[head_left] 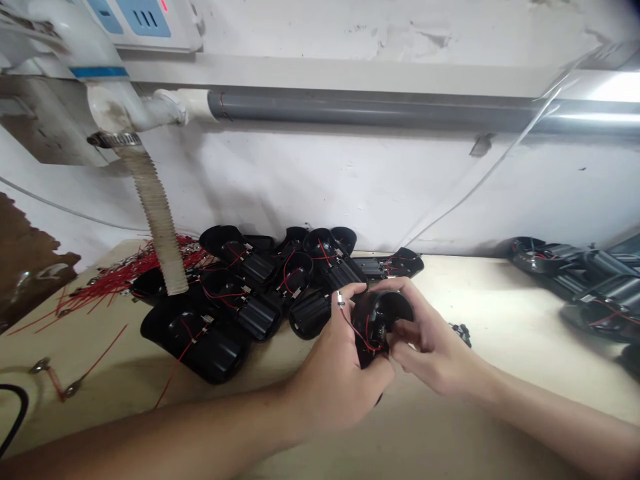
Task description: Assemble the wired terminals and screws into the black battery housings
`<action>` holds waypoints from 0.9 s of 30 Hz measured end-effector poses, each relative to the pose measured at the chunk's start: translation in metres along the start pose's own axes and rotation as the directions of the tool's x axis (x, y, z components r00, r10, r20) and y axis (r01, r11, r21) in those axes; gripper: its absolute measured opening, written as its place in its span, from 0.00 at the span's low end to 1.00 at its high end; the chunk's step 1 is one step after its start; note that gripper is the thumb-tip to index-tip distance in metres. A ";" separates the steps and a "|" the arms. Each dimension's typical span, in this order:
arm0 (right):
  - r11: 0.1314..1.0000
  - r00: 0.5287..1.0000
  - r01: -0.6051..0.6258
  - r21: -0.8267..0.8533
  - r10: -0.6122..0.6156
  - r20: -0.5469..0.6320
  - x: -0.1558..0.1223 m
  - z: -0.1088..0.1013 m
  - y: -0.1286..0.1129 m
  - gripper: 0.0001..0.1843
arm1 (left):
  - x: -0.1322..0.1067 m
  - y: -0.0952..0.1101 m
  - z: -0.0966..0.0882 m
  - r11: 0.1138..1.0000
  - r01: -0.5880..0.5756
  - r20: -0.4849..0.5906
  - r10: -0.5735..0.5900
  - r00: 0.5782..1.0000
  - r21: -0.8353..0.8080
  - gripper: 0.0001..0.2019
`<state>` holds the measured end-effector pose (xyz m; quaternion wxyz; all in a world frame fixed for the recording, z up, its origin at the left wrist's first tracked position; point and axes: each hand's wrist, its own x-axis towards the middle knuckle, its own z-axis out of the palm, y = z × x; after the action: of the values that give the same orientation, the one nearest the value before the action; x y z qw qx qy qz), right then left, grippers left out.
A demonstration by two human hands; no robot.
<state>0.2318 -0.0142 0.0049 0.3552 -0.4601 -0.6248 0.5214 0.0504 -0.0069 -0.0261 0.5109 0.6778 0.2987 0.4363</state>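
Both my hands are closed around one black plastic housing (365, 308), held above the table in the middle of the view. My left hand (345, 367) wraps its near left side, with the thumb across the front. A small white connector (341, 299) on a red and black wire rests by my left index finger. My right hand (425, 333) grips the far right rim, while its thumb and bent fingers reach into the round opening. Whatever those fingertips touch inside is hidden. Just behind lie several similar black housings (260, 313) with red wires.
Red wires (150, 260) with metal ends are heaped at the left. A ribbed hose (155, 213) hangs down over the table (440, 427) there. More black housings (605, 293) lie at the right, and small dark parts (461, 333) sit behind my right wrist. A grey pipe (350, 113) runs along the wall.
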 end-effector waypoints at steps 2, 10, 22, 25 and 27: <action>1.000 1.000 0.002 0.015 -0.002 0.001 0.000 0.002 -0.001 0.31 | 0.000 0.000 0.000 1.000 0.000 -0.001 0.000 1.000 -0.005 0.39; 0.999 0.998 0.009 0.034 -0.007 -0.059 0.000 0.007 0.002 0.30 | -0.004 -0.003 0.002 0.999 0.021 0.010 -0.020 1.000 -0.042 0.40; 0.988 0.961 0.029 0.150 0.014 -0.275 0.001 -0.006 0.007 0.26 | -0.019 0.013 0.008 0.998 0.046 -0.067 -0.048 0.997 -0.031 0.40; 0.972 0.928 0.073 0.223 0.016 -0.373 0.006 -0.013 0.015 0.19 | -0.035 0.007 0.013 0.972 -0.111 -0.245 0.162 0.956 0.208 0.42; 0.967 0.919 0.079 0.243 0.023 -0.394 0.010 -0.016 0.015 0.15 | -0.042 0.000 0.013 0.910 -0.218 -0.215 0.306 0.928 0.353 0.38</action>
<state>0.2462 0.0007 -0.0072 0.5369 -0.4970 -0.4752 0.4888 0.0435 -0.0484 -0.0397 0.2847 0.7217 0.3372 0.5332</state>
